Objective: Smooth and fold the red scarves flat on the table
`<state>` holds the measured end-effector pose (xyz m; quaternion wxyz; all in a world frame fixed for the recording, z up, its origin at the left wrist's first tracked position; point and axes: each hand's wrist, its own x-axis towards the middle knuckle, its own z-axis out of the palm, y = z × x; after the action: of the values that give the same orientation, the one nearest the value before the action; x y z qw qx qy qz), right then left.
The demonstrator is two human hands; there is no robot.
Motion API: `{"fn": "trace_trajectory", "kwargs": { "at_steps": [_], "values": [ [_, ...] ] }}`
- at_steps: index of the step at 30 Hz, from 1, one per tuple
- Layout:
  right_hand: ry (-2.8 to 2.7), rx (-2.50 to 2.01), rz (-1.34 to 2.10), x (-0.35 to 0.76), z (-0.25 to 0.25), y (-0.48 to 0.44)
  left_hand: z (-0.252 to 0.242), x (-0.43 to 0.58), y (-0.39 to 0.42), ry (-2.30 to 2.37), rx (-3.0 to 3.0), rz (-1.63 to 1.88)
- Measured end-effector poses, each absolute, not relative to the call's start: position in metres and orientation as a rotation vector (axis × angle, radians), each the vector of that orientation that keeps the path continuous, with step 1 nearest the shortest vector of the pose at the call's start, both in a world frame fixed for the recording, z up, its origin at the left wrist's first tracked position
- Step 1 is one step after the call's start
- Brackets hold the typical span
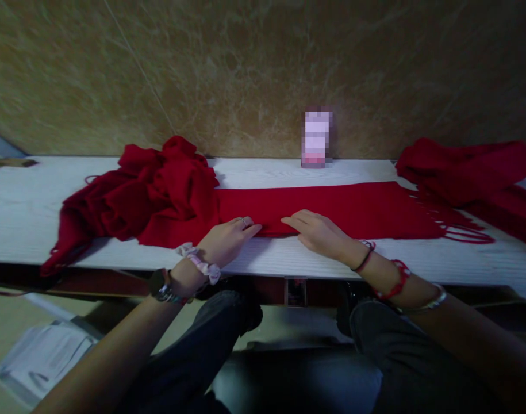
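A red scarf (349, 207) with a fringed right end lies flat in a long strip on the white wooden bench top. Towards the left it runs into a bunched heap of red cloth (159, 190). At the strip's near edge my left hand (226, 240) is closed on the fabric, its thumb pointing right. A short gap away, my right hand (321, 233) also pinches the scarf near that edge, with its fingers pointing left. Cloth between and under the fingertips is partly hidden. The strip between the two hands lies smooth.
More red cloth (465, 172) lies crumpled at the right end of the bench top (263, 259). A small pale-and-pink blurred item (317, 141) stands against the marbled brown wall (245, 75). A white-grey package (47, 356) is on the floor at lower left.
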<state>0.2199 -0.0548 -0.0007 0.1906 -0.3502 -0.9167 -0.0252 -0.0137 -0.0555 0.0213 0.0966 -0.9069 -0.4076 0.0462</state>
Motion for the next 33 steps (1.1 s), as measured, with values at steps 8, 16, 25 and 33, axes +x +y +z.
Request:
{"fn": "trace_trajectory", "kwargs": {
  "at_steps": [8,16,25,33],
  "values": [
    [-2.556,-1.104,-0.255,0.226,0.001,-0.057,0.017,-0.006,-0.055,-1.21,-2.555,-0.009],
    [-2.6,-1.042,-0.312,0.227,0.001,-0.058,-0.002,-0.02,-0.044,-0.753,-2.5,-0.479],
    [-2.537,-0.993,-0.482,0.237,0.001,-0.059,-0.001,-0.023,-0.044,-0.695,-2.482,-0.476],
    [-2.554,-1.03,-0.516,0.245,0.001,-0.063,0.001,-0.017,-0.044,-0.703,-2.494,-0.432]
  ]
}}
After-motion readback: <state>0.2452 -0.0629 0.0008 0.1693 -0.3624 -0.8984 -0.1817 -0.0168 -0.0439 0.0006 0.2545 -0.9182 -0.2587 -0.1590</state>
